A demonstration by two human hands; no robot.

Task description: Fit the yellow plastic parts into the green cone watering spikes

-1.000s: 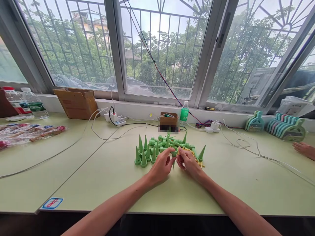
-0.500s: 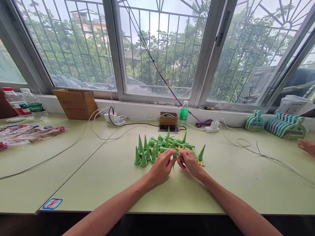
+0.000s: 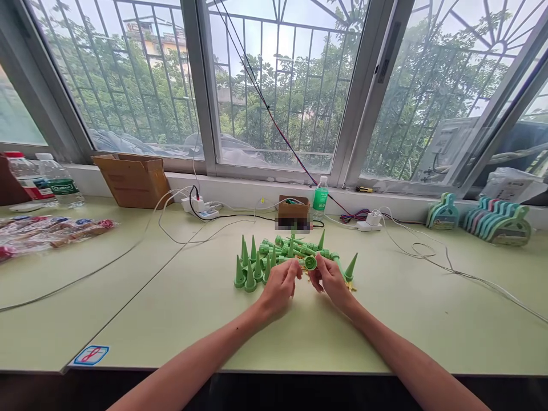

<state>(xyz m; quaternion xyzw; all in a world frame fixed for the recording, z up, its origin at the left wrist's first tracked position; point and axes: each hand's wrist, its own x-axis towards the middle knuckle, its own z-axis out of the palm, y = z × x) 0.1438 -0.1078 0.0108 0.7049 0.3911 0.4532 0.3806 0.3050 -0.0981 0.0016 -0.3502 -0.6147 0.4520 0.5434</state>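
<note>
Between my hands is a green plastic cone point(image 3: 310, 262), its round open end turned towards me. My right hand point(image 3: 331, 281) pinches the cone at its right edge. Just to the left of it, my left hand point(image 3: 279, 285) has its fingertips pressed together; whatever they hold, if anything, is hidden. Several green cones stand point up on the table, one of them at the front left point(image 3: 250, 278). Behind my hands lies a pile of green tubes with ridged caps point(image 3: 274, 250). Small yellow pieces point(image 3: 351, 286) are scattered under and beside the pile.
Behind the pile stand a small brown box point(image 3: 293, 210) and a green-labelled bottle point(image 3: 320, 197). Cables and a power strip point(image 3: 369, 225) lie along the back. Teal plastic pieces point(image 3: 496, 220) stand at the right, wrapped items point(image 3: 51, 234) and a cardboard box point(image 3: 132, 180) at the left.
The cone has turned from point down to its open end facing me, and my left fingers have come off it. Another person's hand at the right edge has gone out of view.
</note>
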